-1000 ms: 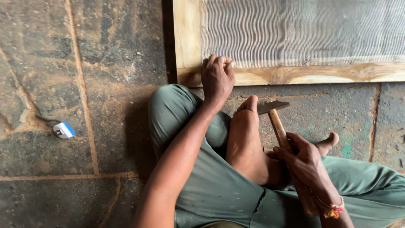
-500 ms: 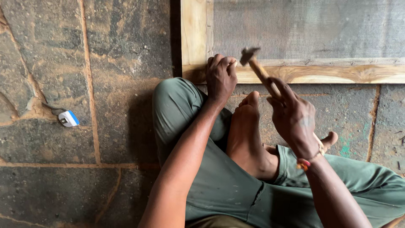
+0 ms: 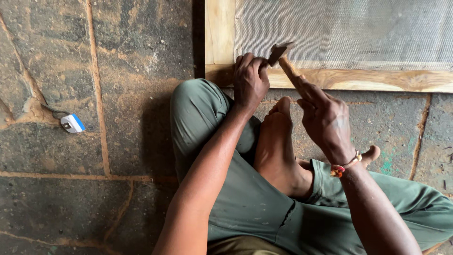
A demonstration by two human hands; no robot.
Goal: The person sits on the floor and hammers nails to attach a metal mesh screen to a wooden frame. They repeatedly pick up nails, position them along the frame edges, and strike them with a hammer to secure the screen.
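Note:
A wooden frame (image 3: 358, 79) covered with grey wire mesh (image 3: 339, 30) lies on the stone floor ahead of me. My left hand (image 3: 250, 81) rests on the frame's lower rail near the corner, fingers curled; whether it pinches a nail I cannot tell. My right hand (image 3: 325, 118) grips the wooden handle of a hammer (image 3: 283, 56). The hammer's metal head hovers right next to my left fingertips, above the rail. I sit cross-legged in green trousers, one bare foot (image 3: 276, 141) between my arms.
A small white and blue tape measure (image 3: 72, 123) lies on the stone floor (image 3: 94, 189) to the left. The floor is made of dusty slabs with sandy joints. My knee (image 3: 193, 104) sits close to the frame's corner.
My right hand has brought the hammer up from beside my foot to the frame's rail, the head now next to my left fingers. The left hand has stayed on the rail.

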